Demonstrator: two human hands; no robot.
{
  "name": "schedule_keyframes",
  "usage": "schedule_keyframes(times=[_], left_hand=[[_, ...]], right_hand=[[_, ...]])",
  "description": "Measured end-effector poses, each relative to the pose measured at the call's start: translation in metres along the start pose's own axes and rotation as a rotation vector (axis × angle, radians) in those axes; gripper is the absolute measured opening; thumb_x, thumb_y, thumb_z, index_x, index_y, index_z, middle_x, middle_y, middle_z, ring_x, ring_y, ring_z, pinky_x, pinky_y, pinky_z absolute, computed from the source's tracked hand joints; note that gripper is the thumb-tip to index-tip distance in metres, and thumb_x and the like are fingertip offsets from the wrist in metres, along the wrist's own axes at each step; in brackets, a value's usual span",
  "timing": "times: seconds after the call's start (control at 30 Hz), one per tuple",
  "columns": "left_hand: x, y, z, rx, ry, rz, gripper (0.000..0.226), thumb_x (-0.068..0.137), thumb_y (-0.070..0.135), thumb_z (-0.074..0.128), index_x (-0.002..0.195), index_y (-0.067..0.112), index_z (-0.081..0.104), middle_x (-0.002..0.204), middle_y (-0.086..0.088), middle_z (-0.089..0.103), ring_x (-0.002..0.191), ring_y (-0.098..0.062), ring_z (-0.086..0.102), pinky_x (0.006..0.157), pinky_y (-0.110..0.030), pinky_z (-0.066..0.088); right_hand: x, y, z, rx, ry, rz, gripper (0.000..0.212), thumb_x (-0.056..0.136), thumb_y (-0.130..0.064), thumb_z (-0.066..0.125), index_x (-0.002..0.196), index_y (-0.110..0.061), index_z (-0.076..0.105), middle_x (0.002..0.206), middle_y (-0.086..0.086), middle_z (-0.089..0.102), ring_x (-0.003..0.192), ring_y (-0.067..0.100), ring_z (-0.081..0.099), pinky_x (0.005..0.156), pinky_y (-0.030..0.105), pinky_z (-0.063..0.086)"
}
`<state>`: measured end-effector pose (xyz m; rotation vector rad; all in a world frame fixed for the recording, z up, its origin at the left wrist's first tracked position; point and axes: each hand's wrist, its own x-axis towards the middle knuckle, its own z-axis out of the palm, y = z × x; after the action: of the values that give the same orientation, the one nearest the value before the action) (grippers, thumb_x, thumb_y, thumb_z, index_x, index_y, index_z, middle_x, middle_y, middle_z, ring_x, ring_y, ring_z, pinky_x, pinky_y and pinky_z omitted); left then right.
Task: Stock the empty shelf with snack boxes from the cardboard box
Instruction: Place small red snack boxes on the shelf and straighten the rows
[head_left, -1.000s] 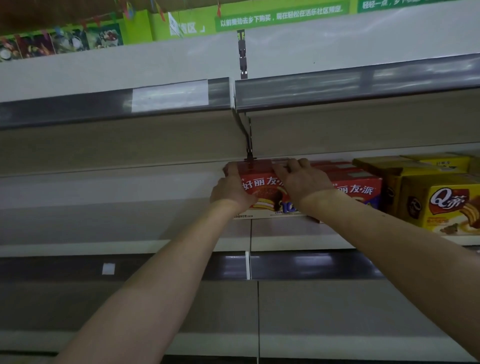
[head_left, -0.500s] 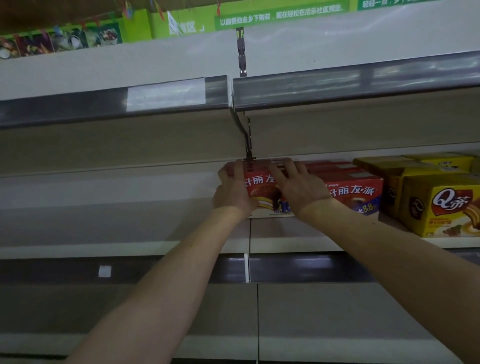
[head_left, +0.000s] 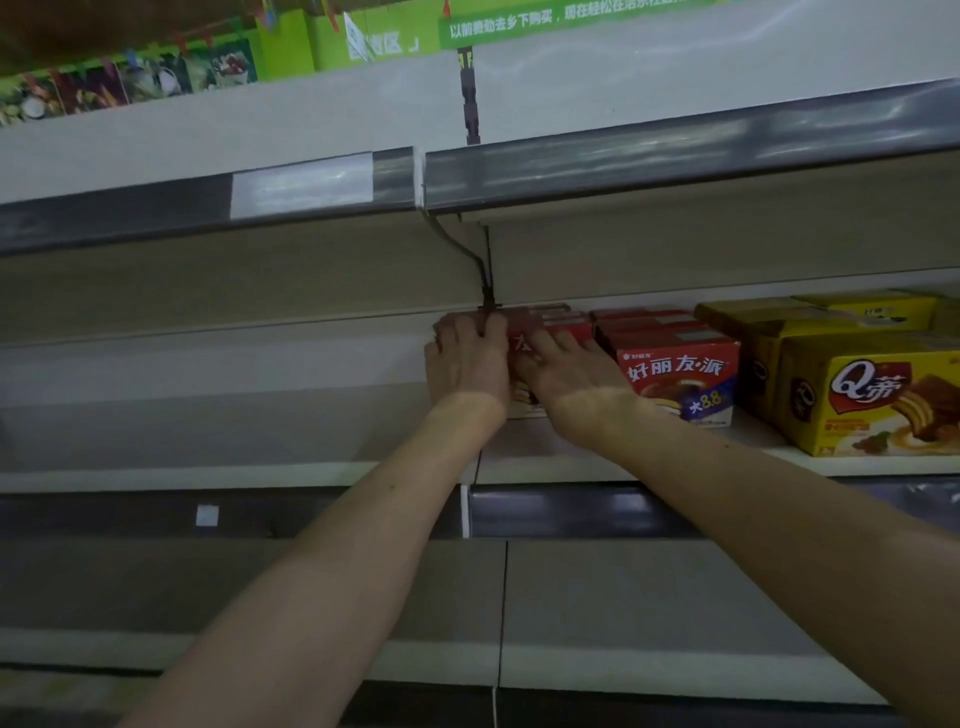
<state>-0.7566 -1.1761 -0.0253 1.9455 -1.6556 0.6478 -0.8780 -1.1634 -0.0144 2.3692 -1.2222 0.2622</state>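
Head view. The person is reaching up with both bare forearms to a light, flat-boarded store shelf (head_left: 550, 457). A red snack box (head_left: 521, 344) is standing on this shelf, just right of the seam between two shelf sections, and is showing only as a narrow strip between the two hands.

The left hand (head_left: 467, 366) is lying against the box's left end, its fingers (head_left: 460, 332) reaching up to the top edge; whether they are curling round that edge cannot be told. The right hand (head_left: 569, 376) is pressing on the box's front, its fingers (head_left: 570, 340) lying straight and spread over the top edge, not gripping.

A second red snack box (head_left: 680, 374) is standing just beside the first, to its right, with more red boxes lined up behind it. Yellow Q帝 boxes (head_left: 872, 397) are standing further right.

A dark price rail (head_left: 582, 508) is running along the shelf's front edge, carrying a small white label (head_left: 208, 515) on its left section. An upper shelf (head_left: 675, 171) is overhanging the work area, with a metal bracket (head_left: 470, 254) descending from it at the seam. A lower shelf (head_left: 649, 662) is lying below. A green banner (head_left: 519, 26) with white characters is running along the wall at the top. The lighting is dim.
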Motion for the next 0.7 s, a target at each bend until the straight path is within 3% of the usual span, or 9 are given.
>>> schedule_keyframes(times=[0.07,0.2,0.33,0.5,0.63,0.7], left_hand=[[-0.004,0.005,-0.006,-0.082,-0.054,-0.062,0.045,0.093,0.023,0.053,0.136,0.019,0.042,0.140,-0.012,0.042,0.130,-0.032,0.038,0.101,-0.041,0.032],[-0.029,0.013,-0.026,-0.344,0.067,-0.129,0.040,0.092,0.023,0.054,0.133,0.019,0.052,0.136,-0.009,0.049,0.122,-0.029,0.050,0.097,-0.037,0.040],[-0.060,0.033,-0.043,-0.316,0.041,-0.196,0.026,0.090,0.021,0.057,0.114,0.015,0.064,0.115,-0.011,0.064,0.104,-0.032,0.061,0.071,-0.029,0.039],[-0.104,0.066,-0.063,-0.295,0.017,-0.164,0.016,0.093,0.018,0.055,0.106,0.015,0.063,0.115,-0.011,0.057,0.102,-0.031,0.058,0.072,-0.029,0.034],[-0.127,0.099,-0.078,-0.304,-0.029,-0.126,0.016,0.092,0.019,0.056,0.105,0.014,0.065,0.114,-0.008,0.060,0.103,-0.028,0.058,0.073,-0.029,0.036],[-0.136,0.116,-0.085,-0.317,-0.053,-0.111,0.014,0.091,0.021,0.056,0.100,0.016,0.066,0.111,-0.005,0.063,0.100,-0.026,0.059,0.072,-0.031,0.039]], right_hand=[[-0.010,0.003,-0.002,0.038,0.023,-0.013,0.052,0.091,-0.010,0.050,0.141,-0.014,0.038,0.139,0.012,0.035,0.126,0.031,0.036,0.101,0.041,0.034],[-0.036,0.010,-0.013,0.053,0.153,-0.037,0.044,0.091,-0.014,0.049,0.135,-0.015,0.047,0.132,0.013,0.047,0.121,0.030,0.046,0.097,0.040,0.037],[-0.071,0.014,-0.027,0.054,0.139,-0.111,0.025,0.092,-0.017,0.049,0.116,-0.015,0.058,0.118,0.009,0.061,0.107,0.028,0.058,0.088,0.035,0.039],[-0.119,0.023,-0.031,0.057,0.082,-0.103,0.009,0.093,-0.018,0.051,0.099,-0.016,0.057,0.105,0.007,0.064,0.095,0.027,0.061,0.076,0.033,0.033],[-0.160,0.037,-0.033,0.063,0.054,-0.026,0.019,0.093,-0.025,0.050,0.106,-0.015,0.060,0.109,0.007,0.065,0.100,0.028,0.061,0.084,0.035,0.038],[-0.181,0.046,-0.037,0.046,0.045,0.021,0.023,0.095,-0.027,0.048,0.112,-0.015,0.060,0.113,0.008,0.063,0.103,0.028,0.059,0.081,0.033,0.034]])
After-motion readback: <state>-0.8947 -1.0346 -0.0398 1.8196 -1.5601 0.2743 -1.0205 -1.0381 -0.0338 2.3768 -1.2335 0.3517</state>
